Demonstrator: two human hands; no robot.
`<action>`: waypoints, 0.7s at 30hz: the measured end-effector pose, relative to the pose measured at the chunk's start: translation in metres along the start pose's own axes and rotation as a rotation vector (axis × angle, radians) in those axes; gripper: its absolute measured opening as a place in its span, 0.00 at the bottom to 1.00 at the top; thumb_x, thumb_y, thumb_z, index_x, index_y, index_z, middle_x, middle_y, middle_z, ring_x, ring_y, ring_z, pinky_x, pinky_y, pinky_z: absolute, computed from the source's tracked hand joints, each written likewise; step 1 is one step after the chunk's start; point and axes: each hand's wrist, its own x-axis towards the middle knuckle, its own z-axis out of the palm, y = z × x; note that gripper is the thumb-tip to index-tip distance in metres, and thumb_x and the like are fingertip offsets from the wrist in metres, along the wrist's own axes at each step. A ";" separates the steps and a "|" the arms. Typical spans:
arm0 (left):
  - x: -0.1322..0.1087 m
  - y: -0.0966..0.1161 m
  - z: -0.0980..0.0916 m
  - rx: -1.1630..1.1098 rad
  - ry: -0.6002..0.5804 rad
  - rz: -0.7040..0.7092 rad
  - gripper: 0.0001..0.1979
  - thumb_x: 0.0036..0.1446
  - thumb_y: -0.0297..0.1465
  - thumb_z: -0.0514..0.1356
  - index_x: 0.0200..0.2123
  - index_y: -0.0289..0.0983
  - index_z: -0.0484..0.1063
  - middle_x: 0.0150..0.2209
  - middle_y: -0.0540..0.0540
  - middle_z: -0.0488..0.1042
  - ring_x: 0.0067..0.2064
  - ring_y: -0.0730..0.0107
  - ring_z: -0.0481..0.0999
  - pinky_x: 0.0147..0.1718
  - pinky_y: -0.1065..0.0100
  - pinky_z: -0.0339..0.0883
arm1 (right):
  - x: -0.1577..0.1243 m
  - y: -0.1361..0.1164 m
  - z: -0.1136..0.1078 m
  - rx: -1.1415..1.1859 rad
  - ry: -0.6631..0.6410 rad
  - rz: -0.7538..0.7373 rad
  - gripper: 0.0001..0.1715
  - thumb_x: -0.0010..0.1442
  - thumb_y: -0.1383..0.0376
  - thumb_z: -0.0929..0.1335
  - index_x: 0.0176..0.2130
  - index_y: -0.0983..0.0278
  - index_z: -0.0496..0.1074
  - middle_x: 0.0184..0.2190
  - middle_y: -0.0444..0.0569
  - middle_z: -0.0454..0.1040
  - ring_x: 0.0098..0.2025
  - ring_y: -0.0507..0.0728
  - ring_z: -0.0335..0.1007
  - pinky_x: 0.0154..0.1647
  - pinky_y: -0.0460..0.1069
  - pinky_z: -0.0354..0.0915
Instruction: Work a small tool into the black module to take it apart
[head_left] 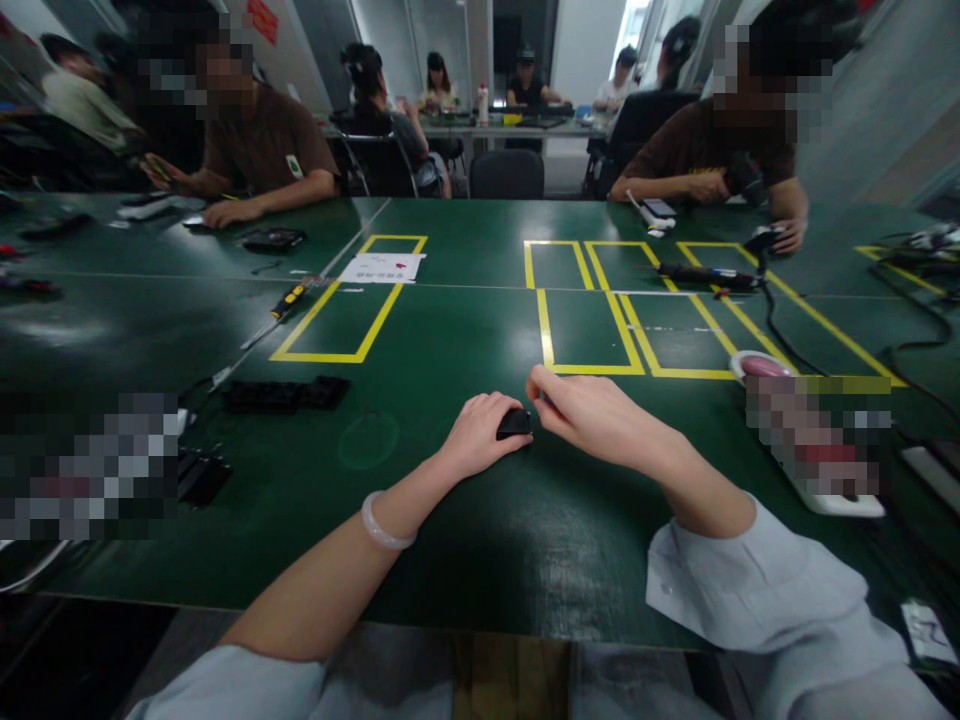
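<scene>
Near the middle of the green table [592,480], my left hand [480,432] is wrapped over a small black block-like part [514,424] and holds it against the tabletop. Just to the right, my right hand [581,408] hovers close to the part's end with thumb and fingers pinched together. Whatever lies in that pinch is too small or hidden to make out. A pale bracelet [386,525] circles my left wrist.
Black parts [285,393] lie to the left, with a yellow-black screwdriver [289,300] beyond. Yellow tape rectangles [592,369] mark the table. A black corded tool [705,276] lies back right, before a co-worker [720,150]. A white-rimmed tray [847,505] stands right; another person [262,140] sits back left.
</scene>
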 end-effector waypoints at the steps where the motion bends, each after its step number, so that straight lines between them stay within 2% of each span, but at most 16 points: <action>1: 0.000 0.000 0.000 0.000 -0.002 -0.004 0.20 0.56 0.47 0.60 0.44 0.39 0.68 0.42 0.46 0.71 0.44 0.59 0.69 0.46 0.58 0.61 | 0.000 -0.001 0.000 -0.001 0.002 0.005 0.09 0.67 0.63 0.57 0.43 0.62 0.62 0.29 0.45 0.73 0.28 0.53 0.67 0.26 0.46 0.47; 7: 0.000 0.000 0.001 0.000 -0.001 -0.013 0.19 0.57 0.47 0.60 0.43 0.39 0.68 0.40 0.46 0.70 0.44 0.59 0.69 0.45 0.58 0.62 | 0.003 -0.002 0.000 -0.056 -0.017 0.047 0.16 0.68 0.55 0.55 0.41 0.61 0.64 0.26 0.45 0.72 0.27 0.54 0.67 0.26 0.46 0.46; 13: 0.000 0.001 0.000 -0.011 -0.003 -0.010 0.19 0.56 0.47 0.60 0.44 0.39 0.68 0.41 0.46 0.70 0.44 0.59 0.69 0.46 0.58 0.61 | 0.002 0.001 0.002 -0.032 -0.005 0.014 0.12 0.68 0.60 0.55 0.44 0.62 0.62 0.28 0.45 0.72 0.28 0.53 0.68 0.26 0.46 0.47; 21: 0.000 0.000 0.001 -0.002 0.001 -0.012 0.19 0.56 0.47 0.60 0.42 0.39 0.68 0.40 0.47 0.70 0.43 0.59 0.69 0.45 0.59 0.62 | 0.002 0.000 0.002 -0.035 -0.001 0.031 0.13 0.68 0.58 0.56 0.42 0.61 0.63 0.27 0.44 0.71 0.28 0.53 0.67 0.26 0.46 0.47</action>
